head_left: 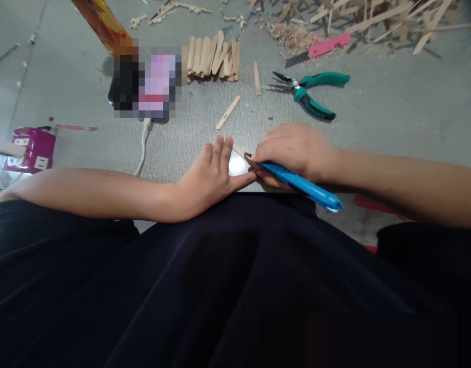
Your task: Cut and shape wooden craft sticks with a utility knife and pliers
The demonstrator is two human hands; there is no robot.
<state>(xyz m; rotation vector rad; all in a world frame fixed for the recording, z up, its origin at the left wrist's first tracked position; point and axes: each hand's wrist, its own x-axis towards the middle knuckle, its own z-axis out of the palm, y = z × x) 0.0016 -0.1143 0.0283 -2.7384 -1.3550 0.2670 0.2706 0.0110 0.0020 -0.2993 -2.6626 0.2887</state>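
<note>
My right hand [296, 148] grips a blue utility knife [296, 181], its handle slanting back toward my body. The dark blade tip meets a wooden craft stick [239, 150] at the table's front edge; most of that stick is hidden by my hands and the knife. My left hand [214, 166] lies on the table with its fingers stretched out. Its thumb reaches right, close to the blade; whether it presses on the stick I cannot tell. Just beyond my fingers lies a loose craft stick with a small slot [228, 112], and another craft stick [256, 77] farther back.
Green-handled pliers [312, 92] lie open behind my right hand. Behind them are a pink-handled saw [323, 48], wood shavings [289, 38] and a stick pile [396, 20]. Craft sticks [212, 56] stand bunched near a blurred phone [156, 84] with a white cable [143, 145]. A purple power socket [36, 148] sits left.
</note>
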